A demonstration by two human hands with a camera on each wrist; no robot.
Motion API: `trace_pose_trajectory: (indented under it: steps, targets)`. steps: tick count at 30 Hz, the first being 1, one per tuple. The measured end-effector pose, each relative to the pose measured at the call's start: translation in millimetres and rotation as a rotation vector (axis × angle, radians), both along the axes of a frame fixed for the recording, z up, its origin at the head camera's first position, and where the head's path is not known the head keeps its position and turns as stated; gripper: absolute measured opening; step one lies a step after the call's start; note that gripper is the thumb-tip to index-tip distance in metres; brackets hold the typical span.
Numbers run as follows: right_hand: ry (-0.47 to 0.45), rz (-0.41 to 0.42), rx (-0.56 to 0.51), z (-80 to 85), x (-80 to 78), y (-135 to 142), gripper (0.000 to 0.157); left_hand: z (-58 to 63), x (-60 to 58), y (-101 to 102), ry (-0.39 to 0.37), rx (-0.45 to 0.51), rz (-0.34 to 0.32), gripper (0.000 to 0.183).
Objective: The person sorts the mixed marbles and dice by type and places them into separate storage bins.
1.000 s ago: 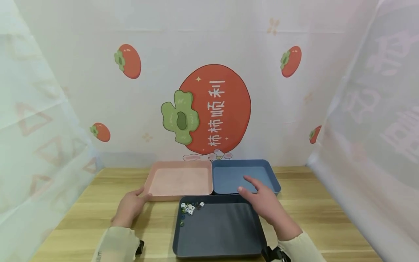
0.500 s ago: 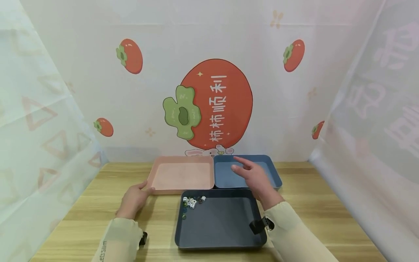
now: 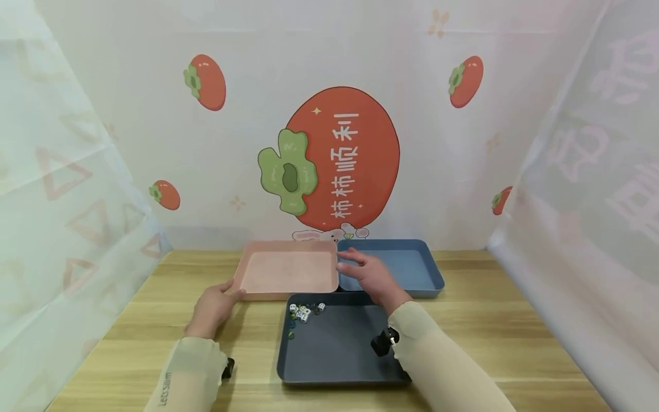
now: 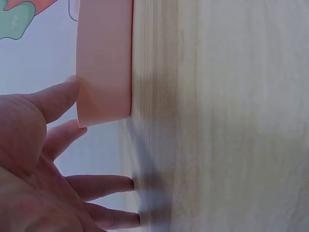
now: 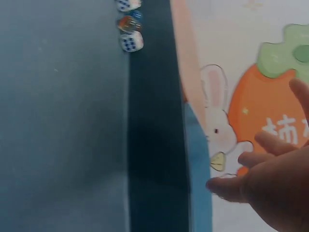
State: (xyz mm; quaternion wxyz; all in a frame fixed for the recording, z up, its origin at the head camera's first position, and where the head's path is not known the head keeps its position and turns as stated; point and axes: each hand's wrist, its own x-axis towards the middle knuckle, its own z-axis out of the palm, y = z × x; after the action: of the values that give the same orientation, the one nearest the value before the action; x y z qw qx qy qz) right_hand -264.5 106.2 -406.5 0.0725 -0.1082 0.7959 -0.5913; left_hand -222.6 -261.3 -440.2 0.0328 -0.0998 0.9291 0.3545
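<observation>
At the near left corner of the pink tray (image 3: 288, 272), my left hand (image 3: 212, 309) touches the edge. In the left wrist view its thumb (image 4: 60, 99) and index finger lie against that corner, while the other fingers spread down toward the table. My right hand (image 3: 372, 276) hovers over the left part of the blue tray (image 3: 412, 264), fingers extended and holding nothing. Nearer me is the dark grey tray (image 3: 334, 349). Several white dice (image 3: 304, 313) sit in its far left corner, mixed with small glass marbles (image 3: 292, 334).
All three trays stand on a wooden table (image 3: 494, 332). The pink and blue ones sit side by side, with the grey one in front of them. Behind hangs a white cloth (image 3: 247, 131) printed with persimmons; cloth sides rise at left and right.
My right hand has moved left, from the blue tray's near edge to its left part. My left hand stays at the pink tray's corner. The head view has shifted slightly.
</observation>
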Motion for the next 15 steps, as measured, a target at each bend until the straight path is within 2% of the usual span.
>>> trace_pose_trajectory:
  steps: [8,12,15]
  targets:
    - [0.027,0.143,0.082,-23.6,-0.4,-11,0.048,-7.2,-1.4,4,-0.017,0.007,0.011,0.069]
    - [0.015,0.198,0.122,-26.3,-2.2,-19,0.048,-2.9,-2.5,3,-0.055,0.011,0.024,0.070]
    - [0.030,0.223,0.143,-26.7,-4.8,-24,0.049,1.9,-6.0,2,-0.051,0.013,0.016,0.071]
